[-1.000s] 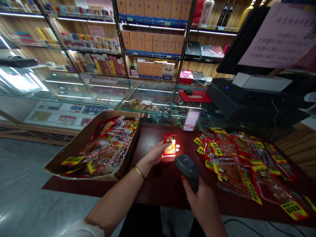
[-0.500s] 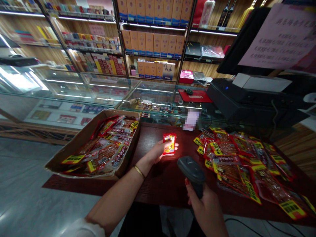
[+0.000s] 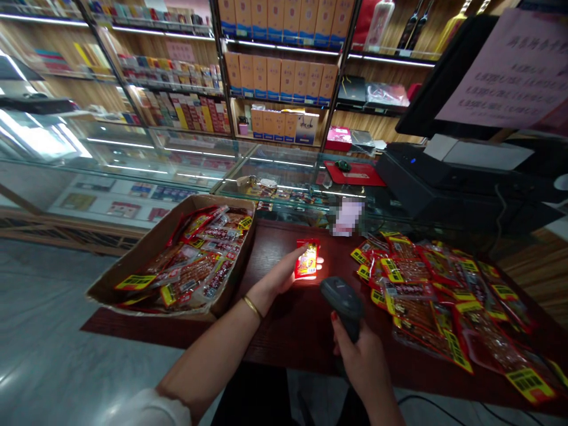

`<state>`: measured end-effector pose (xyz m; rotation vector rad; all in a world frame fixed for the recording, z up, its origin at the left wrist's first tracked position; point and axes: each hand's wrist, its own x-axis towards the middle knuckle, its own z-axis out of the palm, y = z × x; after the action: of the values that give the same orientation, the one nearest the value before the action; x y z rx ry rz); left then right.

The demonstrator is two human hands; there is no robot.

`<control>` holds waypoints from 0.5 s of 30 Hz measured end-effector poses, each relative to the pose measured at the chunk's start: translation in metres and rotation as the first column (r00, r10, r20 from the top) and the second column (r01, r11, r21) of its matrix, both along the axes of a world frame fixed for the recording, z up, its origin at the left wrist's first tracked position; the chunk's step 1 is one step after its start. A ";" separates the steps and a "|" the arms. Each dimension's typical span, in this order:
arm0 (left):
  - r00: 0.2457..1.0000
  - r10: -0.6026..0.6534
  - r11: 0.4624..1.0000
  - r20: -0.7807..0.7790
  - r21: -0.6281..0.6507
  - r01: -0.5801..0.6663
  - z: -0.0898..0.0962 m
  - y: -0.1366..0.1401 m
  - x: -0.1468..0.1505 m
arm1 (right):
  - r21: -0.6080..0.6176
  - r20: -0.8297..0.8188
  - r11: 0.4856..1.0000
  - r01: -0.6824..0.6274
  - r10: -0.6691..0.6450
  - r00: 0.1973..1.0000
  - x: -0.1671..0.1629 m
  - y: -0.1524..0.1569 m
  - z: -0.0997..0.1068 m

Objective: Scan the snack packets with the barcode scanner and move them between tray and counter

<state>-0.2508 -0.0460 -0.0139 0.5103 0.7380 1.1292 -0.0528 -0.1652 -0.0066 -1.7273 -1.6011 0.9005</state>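
My left hand (image 3: 284,273) is closed on a small red and yellow snack packet (image 3: 307,260), the thumb lying over its front. Bright light from the scanner falls on the packet and on the fingertips behind it. In my right hand (image 3: 361,352) is a dark grey barcode scanner (image 3: 342,302), gripped by its handle, with its head aimed at the packet. Scanner and packet are a short gap apart, both over the dark red wooden table (image 3: 275,331). The packet's small print is too bright and blurred to read.
On the left stands a cardboard box (image 3: 213,312) of snack packets. A heap of similar packets (image 3: 426,290) covers the right side. Behind the table are a glass counter (image 3: 284,157), a mouse (image 3: 342,165) on a red mat (image 3: 359,174), and a monitor (image 3: 444,77).
The whole view has shifted slightly. My left hand still holds the packet, whose lit face looks brighter and a little differently angled. The scanner remains pointed at it, slightly closer.
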 end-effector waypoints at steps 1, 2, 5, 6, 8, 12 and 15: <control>1.000 -0.001 1.000 0.002 -0.009 0.001 0.001 0.000 0.000 | -0.006 -0.007 1.000 0.009 -0.009 1.000 0.000 0.000 0.001; 1.000 -0.006 1.000 0.005 -0.025 0.006 0.001 0.000 0.000 | -0.012 -0.008 1.000 0.014 -0.014 1.000 0.001 -0.001 0.002; 1.000 -0.022 0.999 0.016 -0.047 0.023 0.001 0.000 0.000 | -0.022 -0.014 1.000 0.016 -0.016 1.000 0.002 -0.002 0.004; 0.999 -0.028 0.999 0.017 -0.046 0.029 -0.001 0.001 -0.001 | -0.020 -0.014 1.000 0.019 -0.019 1.000 0.002 -0.002 0.004; 1.000 -0.028 0.999 -0.001 -0.045 0.028 -0.004 0.002 -0.001 | -0.028 -0.002 1.000 0.005 -0.005 1.000 0.003 -0.005 0.004; 0.996 -0.026 0.999 -0.083 -0.047 0.022 -0.008 0.004 -0.005 | -0.018 0.083 1.000 -0.019 0.021 0.996 0.008 -0.021 0.008; 0.995 -0.033 0.999 -0.094 -0.039 0.029 -0.003 0.006 -0.012 | 0.063 0.155 0.998 0.019 -0.029 0.987 0.022 -0.038 0.015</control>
<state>-0.2627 -0.0405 -0.0171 0.5448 0.8291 1.0661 -0.0310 -0.2036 0.0080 -1.8084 -1.6857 0.7119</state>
